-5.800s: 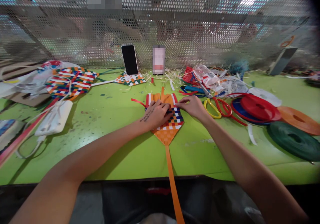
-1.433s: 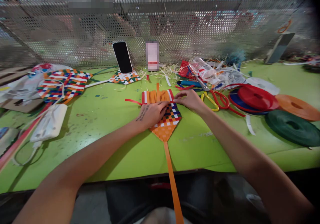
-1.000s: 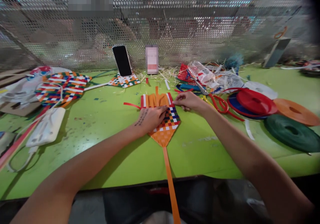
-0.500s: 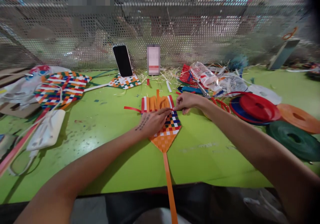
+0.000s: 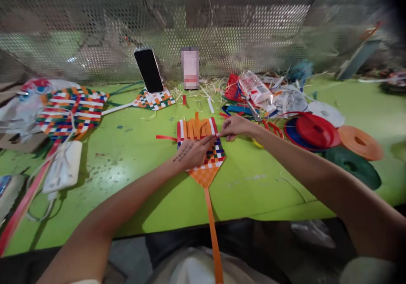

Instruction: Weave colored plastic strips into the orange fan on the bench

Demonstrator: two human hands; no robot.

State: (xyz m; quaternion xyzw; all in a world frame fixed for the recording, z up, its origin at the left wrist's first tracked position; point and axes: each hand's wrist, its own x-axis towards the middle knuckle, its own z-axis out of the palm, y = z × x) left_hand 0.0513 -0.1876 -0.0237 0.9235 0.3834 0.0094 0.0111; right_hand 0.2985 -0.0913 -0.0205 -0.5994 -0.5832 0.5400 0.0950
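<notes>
In front of me a woven fan of orange, white, red, blue and green strips [image 5: 204, 175] lies on the table, its orange point towards me. A long orange strip [image 5: 212, 229] runs from that point over the table edge. My left hand [image 5: 194, 152] rests on the weave with its fingers stretched out to the right edge, hiding part of it. A red strip [image 5: 166, 137] crosses the weave and sticks out on the left. At the right edge my right hand [image 5: 235, 126] is closed in a pinch on the red strip's end, mostly hidden by the fingers.
Rolls of red [image 5: 317, 129], orange [image 5: 360, 142] and green strip [image 5: 353, 167] lie right. Scissors [image 5: 253, 110] and a plastic bottle [image 5: 256, 90] sit behind my right hand. A finished woven fan [image 5: 72, 113] and a white power bank [image 5: 63, 167] are left; a phone [image 5: 149, 70] stands behind.
The view has shifted slightly. My left hand stays flat on the weave, and my right hand keeps its pinch at the right edge with little movement.
</notes>
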